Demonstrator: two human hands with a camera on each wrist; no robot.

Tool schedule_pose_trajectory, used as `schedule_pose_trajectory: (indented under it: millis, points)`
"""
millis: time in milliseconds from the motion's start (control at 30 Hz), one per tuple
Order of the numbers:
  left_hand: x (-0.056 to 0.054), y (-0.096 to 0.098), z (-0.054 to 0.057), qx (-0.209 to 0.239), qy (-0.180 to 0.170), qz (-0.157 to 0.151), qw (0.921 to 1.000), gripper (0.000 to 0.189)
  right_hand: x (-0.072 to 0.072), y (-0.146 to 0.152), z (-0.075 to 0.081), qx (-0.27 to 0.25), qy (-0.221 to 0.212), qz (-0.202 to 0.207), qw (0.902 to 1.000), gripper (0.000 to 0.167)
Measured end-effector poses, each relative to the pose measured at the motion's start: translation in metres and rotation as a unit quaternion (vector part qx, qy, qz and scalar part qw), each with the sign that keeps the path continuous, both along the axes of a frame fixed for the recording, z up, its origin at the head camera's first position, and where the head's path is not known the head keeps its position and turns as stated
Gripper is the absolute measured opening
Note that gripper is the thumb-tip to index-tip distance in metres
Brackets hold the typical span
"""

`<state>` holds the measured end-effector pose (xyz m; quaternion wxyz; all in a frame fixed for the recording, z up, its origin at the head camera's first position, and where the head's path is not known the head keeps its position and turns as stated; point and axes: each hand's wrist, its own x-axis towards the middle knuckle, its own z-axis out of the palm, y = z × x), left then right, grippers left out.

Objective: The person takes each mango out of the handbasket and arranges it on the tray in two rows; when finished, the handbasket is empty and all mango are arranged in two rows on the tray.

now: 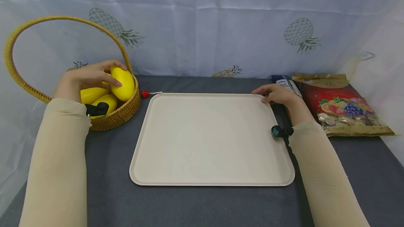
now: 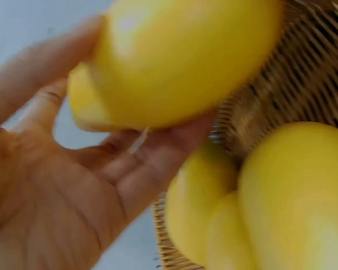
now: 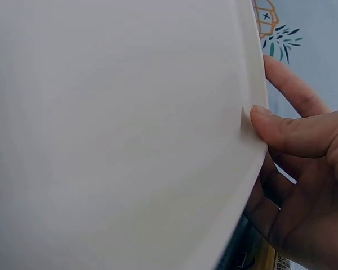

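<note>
Pale cloth (image 1: 195, 45) printed with pineapples hangs behind our dark tabletop (image 1: 208, 206), where a wicker basket (image 1: 108, 123) stands to the left of a cream tray (image 1: 205, 139). Our left hand (image 1: 89, 74) grasps a yellow fruit (image 1: 123, 85) at the basket's right side, above other yellow fruits (image 2: 298, 191) lying inside; from the head view we cannot tell whether it clears the rim. Our right hand (image 1: 276, 94) pinches the tray's far right corner, thumb on the inner edge and other fingers outside it. We judge the fruit's smooth, rounded skin to be the main risk: a loose hold could let it slip and roll off. The tall handle (image 1: 63, 17) arches close by, so a sideways pull might snag our wrist and drag or tip the basket. A red lollipop (image 1: 145, 94) lies between basket and tray, near the far left corner, where a careless sweep could knock it away. Lifting with that right-hand pinch could tilt the tray, and pushing it rightward might shove the candy bag (image 1: 344, 106).
</note>
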<state>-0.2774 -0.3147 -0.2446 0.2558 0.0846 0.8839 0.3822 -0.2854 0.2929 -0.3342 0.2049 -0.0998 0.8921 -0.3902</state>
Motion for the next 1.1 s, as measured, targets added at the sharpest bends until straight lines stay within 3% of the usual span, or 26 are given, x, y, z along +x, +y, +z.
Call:
schedule_pose_trajectory:
  millis: [133, 267, 433, 500, 700, 900, 1100]
  points:
    - [0.004, -0.002, 0.014, 0.053, 0.027, 0.012, 0.9981, 0.05, -0.001, 0.0, -0.001, 0.0, -0.002, 0.003, 1.0, 0.045]
    - [0.01, 0.007, 0.026, 0.129, 0.057, -0.007, 0.9899, 0.054, -0.002, 0.002, -0.001, 0.004, -0.001, 0.007, 1.0, 0.046]
    - [0.016, 0.033, 0.034, 0.272, 0.057, -0.03, 0.9601, 0.056, -0.001, 0.001, 0.001, 0.003, 0.001, 0.007, 1.0, 0.045]
    - [0.017, 0.046, 0.035, 0.308, 0.057, -0.037, 0.949, 0.057, -0.001, 0.001, 0.001, 0.001, 0.0, 0.005, 1.0, 0.045]
    - [0.018, 0.083, 0.034, 0.328, 0.06, -0.048, 0.9416, 0.056, 0.0, 0.002, -0.002, 0.002, -0.002, 0.002, 1.0, 0.046]
    - [0.012, 0.118, 0.019, 0.358, 0.044, -0.052, 0.9312, 0.055, -0.002, 0.002, -0.004, 0.006, 0.004, 0.0, 1.0, 0.046]
    - [0.01, 0.151, 0.004, 0.373, 0.044, -0.044, 0.9258, 0.058, -0.001, 0.002, -0.003, 0.005, 0.002, 0.0, 1.0, 0.045]
